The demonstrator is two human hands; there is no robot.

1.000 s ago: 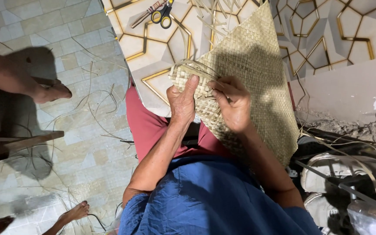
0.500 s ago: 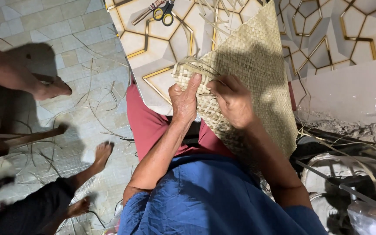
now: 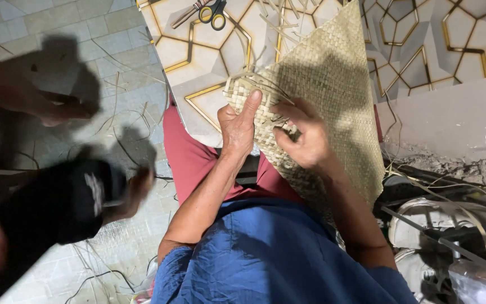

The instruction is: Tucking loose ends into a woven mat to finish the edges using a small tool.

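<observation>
Fingers of the left hand point(image 3: 237, 126) lie almost straight on the woven mat's point(image 3: 333, 95) loose corner in mid frame. Right hand point(image 3: 305, 138) fingers curl and pinch a strip there, I think. Scissors point(image 3: 214, 12) lie at the top. Someone blurry point(image 3: 57, 208) fills the lower left.
</observation>
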